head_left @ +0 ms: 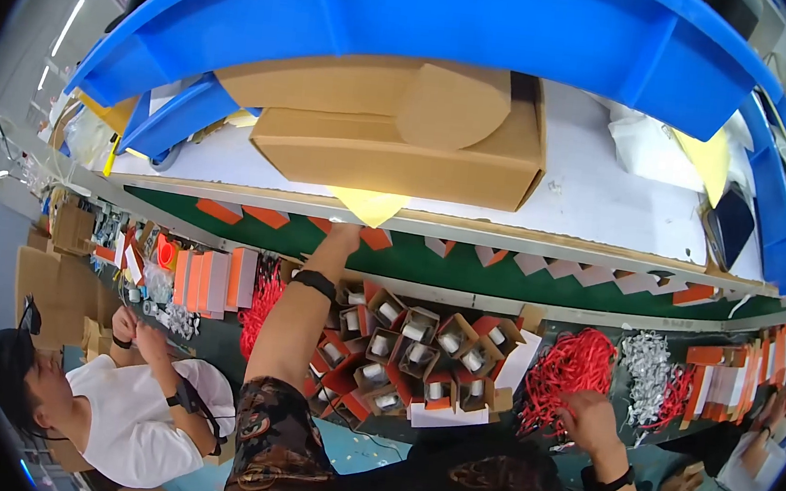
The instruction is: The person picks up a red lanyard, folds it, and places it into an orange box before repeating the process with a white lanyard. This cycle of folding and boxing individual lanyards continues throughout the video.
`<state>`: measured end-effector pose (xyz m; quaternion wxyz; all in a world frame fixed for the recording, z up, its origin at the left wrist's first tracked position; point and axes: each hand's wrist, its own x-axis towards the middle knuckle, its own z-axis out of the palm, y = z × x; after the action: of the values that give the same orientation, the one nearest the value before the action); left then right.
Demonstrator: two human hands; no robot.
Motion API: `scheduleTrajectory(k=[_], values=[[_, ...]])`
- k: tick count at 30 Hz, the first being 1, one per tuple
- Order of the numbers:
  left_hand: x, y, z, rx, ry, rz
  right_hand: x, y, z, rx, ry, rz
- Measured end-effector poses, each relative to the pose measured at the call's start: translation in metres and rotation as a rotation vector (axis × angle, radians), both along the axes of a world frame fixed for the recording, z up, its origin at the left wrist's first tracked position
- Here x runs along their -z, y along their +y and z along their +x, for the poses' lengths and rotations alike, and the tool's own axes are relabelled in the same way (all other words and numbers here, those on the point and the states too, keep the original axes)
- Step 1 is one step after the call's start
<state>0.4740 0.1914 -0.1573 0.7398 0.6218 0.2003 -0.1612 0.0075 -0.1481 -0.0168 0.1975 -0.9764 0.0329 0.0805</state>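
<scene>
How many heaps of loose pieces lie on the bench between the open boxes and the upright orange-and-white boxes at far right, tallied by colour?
Red: 2 (larger red heap, at the person's right hand; smaller red heap, beside the silver one)
Silver: 1 (silver heap)
Total: 3
</scene>
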Motion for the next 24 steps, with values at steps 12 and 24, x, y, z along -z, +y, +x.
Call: scheduleTrajectory(k=[12, 24], values=[[0.021, 0.053, 0.018, 0.871, -0.908, 1.476, -0.002, -0.019, -0.023, 0.074, 0.062, -0.002], [-0.02, 0.045, 0.056, 1.051, -0.771, 1.508, 0.067, -0.056, -0.086, 0.397, 0.203, -0.017]])
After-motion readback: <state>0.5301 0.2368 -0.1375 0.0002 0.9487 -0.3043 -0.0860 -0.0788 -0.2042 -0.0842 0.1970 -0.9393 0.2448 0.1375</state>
